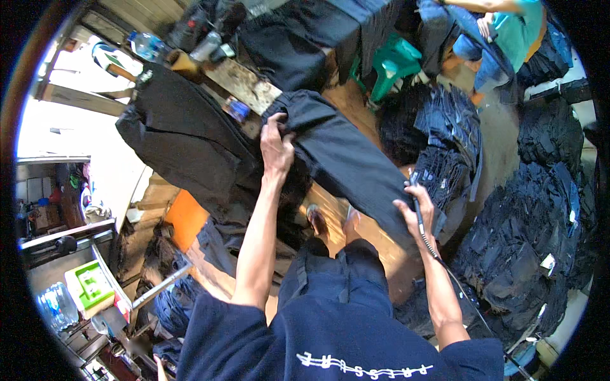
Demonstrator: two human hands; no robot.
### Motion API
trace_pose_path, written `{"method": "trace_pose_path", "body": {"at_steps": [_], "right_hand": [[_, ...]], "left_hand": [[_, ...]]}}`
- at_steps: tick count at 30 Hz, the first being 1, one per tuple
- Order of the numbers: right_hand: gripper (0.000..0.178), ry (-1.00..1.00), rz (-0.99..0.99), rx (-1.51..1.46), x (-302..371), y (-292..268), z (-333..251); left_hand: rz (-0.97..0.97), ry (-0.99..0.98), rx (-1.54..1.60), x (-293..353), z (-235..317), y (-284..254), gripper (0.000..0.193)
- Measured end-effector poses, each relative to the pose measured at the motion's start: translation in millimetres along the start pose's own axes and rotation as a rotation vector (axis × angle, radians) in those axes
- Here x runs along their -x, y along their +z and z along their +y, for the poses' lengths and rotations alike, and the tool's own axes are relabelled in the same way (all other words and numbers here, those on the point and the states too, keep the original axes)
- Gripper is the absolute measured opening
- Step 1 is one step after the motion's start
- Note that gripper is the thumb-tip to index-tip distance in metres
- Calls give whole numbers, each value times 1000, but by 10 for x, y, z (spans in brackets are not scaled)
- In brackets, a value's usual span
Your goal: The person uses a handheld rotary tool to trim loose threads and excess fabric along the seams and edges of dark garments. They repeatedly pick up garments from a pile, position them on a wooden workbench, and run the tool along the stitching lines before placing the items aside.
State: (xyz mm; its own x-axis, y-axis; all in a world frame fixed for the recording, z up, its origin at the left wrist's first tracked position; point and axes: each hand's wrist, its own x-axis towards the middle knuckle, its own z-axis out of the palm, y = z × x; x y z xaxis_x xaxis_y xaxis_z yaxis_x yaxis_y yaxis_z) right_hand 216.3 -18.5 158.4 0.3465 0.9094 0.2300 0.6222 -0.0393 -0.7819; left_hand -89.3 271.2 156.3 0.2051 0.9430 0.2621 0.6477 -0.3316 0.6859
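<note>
A pair of dark trousers point(356, 159) stretches across in front of me, its waist end on a narrow worn board point(244, 86). My left hand point(277, 147) has its fingers curled on the cloth at the waist end. Near the lower end of the legs, my right hand point(419, 213) grips a slim pen-shaped tool point(417, 206). A dark cord point(460, 289) runs from the tool along my forearm. The tool's tip points away from me, and I cannot tell whether it touches the cloth. More black garments point(184, 140) hang over the left of the board.
Heaps of dark garments point(508, 235) lie on the floor at right. A green plastic stool point(394, 63) stands beyond the trousers. At the upper right sits another person point(518, 38), handling cloth. An orange sheet point(185, 219) and a metal bar point(162, 286) are at left.
</note>
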Motion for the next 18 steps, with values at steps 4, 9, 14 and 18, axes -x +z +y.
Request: {"method": "trace_pose_path", "body": {"at_steps": [4, 9, 14, 18], "right_hand": [[52, -44, -15, 44, 209, 267, -17], [51, 5, 17, 136, 468, 204, -84], [52, -83, -9, 69, 400, 55, -122], [50, -105, -63, 25, -135, 599, -74]], "left_hand": [[217, 62, -285, 31, 201, 118, 64], [-462, 336, 14, 1151, 874, 798, 77], [-233, 505, -164, 704, 157, 827, 97], [-194, 401, -179, -98, -165, 471, 76]]}}
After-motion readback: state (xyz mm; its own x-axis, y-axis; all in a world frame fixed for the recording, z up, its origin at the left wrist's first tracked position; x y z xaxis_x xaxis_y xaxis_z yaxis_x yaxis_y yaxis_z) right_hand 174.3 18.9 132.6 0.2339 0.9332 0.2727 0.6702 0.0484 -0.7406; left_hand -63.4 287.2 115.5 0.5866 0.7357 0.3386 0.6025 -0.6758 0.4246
